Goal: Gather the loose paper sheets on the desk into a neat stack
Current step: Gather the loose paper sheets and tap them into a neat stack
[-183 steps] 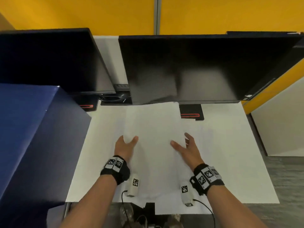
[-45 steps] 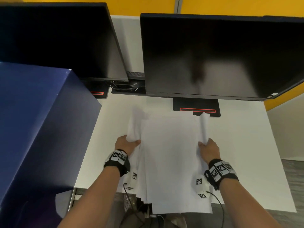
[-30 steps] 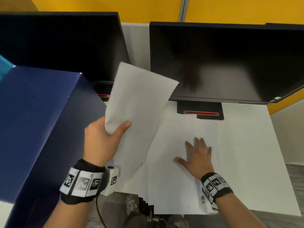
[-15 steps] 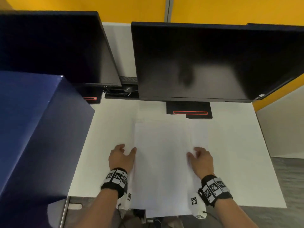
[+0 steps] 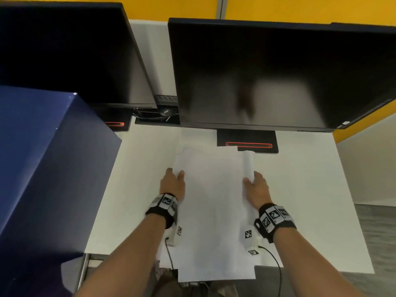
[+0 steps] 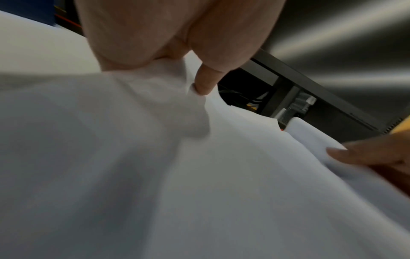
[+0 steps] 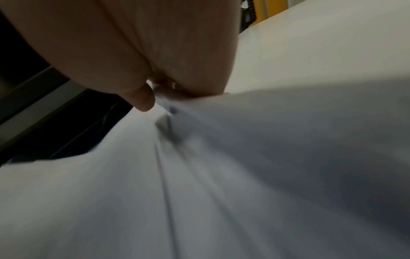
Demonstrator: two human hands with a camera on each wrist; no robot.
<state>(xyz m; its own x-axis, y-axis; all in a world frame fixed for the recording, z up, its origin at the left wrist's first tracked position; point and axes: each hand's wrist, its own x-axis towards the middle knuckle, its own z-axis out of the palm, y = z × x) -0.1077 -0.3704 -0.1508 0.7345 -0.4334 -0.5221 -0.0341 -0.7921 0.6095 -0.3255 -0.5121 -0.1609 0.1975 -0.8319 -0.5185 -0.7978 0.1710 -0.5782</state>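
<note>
The paper sheets (image 5: 212, 211) lie in a loose pile at the middle of the white desk (image 5: 310, 200), their near ends hanging over the 6 o'clock edge. The two hands are apart, one on each long side of the pile. The left hand (image 5: 172, 185) at 9 o'clock of the pile pinches its left edge, thumb on top, as the left wrist view shows. The right hand (image 5: 256, 189) at 3 o'clock grips the right edge, where the sheets curl up into a raised fold (image 5: 248, 166). Toward 12 o'clock the far end of the pile touches the black base (image 5: 246, 140) of the right monitor (image 5: 267, 71), which blocks the way further back. A second monitor (image 5: 70, 52) stands at 11 o'clock, with cables (image 5: 154, 113) between the two. A tall blue box (image 5: 42, 168) crowds the desk at 9 o'clock, well apart from the pile
</note>
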